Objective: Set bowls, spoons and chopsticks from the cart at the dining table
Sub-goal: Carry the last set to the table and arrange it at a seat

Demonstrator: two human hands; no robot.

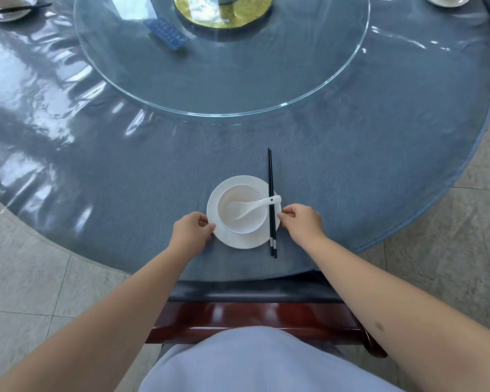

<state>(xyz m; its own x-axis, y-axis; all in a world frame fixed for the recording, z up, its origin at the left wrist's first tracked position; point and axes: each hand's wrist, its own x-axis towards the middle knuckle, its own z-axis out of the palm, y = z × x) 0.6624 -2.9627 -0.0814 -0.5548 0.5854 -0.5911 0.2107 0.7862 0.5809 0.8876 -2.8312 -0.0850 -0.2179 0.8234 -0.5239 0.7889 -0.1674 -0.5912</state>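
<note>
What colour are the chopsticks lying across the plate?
The thin chopsticks are black with silver bands near their handle ends, seen in the head view.

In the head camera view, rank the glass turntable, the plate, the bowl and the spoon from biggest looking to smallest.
1. Glass turntable, by far the largest, though farther away.
2. Plate.
3. Bowl, sitting on the plate.
4. Spoon, resting in the bowl with its handle over the rim.

Grey tiled floor (26, 278), red-brown wooden chair (238, 315), glossy daylight reflections.
</note>
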